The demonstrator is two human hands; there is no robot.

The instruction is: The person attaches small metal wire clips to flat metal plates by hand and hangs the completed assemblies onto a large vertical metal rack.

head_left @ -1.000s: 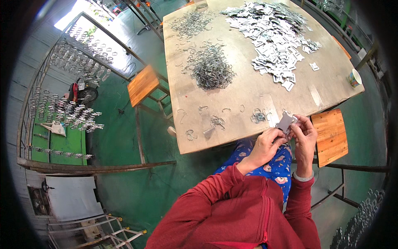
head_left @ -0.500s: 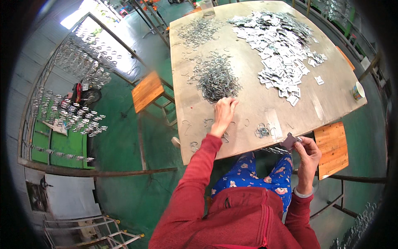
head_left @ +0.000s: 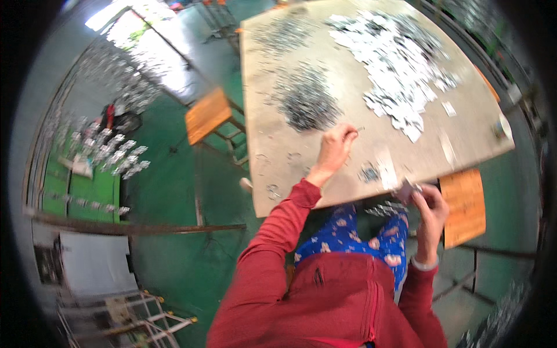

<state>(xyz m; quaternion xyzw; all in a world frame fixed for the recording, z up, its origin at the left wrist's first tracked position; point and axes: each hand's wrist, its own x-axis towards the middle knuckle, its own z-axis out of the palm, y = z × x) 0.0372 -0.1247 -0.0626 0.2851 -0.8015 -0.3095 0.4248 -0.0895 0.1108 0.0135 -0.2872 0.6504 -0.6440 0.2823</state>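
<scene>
Over the near part of the table my left hand (head_left: 335,149) is closed in a pinch. A thin bent wire piece (head_left: 361,128) sticks out at its fingertips; most of it is hidden and blurred. Behind that hand lies a dark pile of bent wire pieces (head_left: 307,104). At the table's front edge my right hand (head_left: 430,210) is closed on a small flat metal plate (head_left: 405,190), gripped between thumb and fingers. A small cluster of wire pieces (head_left: 368,172) lies on the table between my hands.
The brown table (head_left: 360,139) also bears a big heap of white metal plates (head_left: 394,69), more wire pieces (head_left: 281,33) and a paper cup (head_left: 501,127). Wooden stools (head_left: 209,116) stand at left and right. Metal parts hang on a rack (head_left: 110,151) at far left.
My left hand has moved right, off the near edge of the wire pile, with a wire piece at its fingertips. My right hand stays near the table edge, still holding the plate.
</scene>
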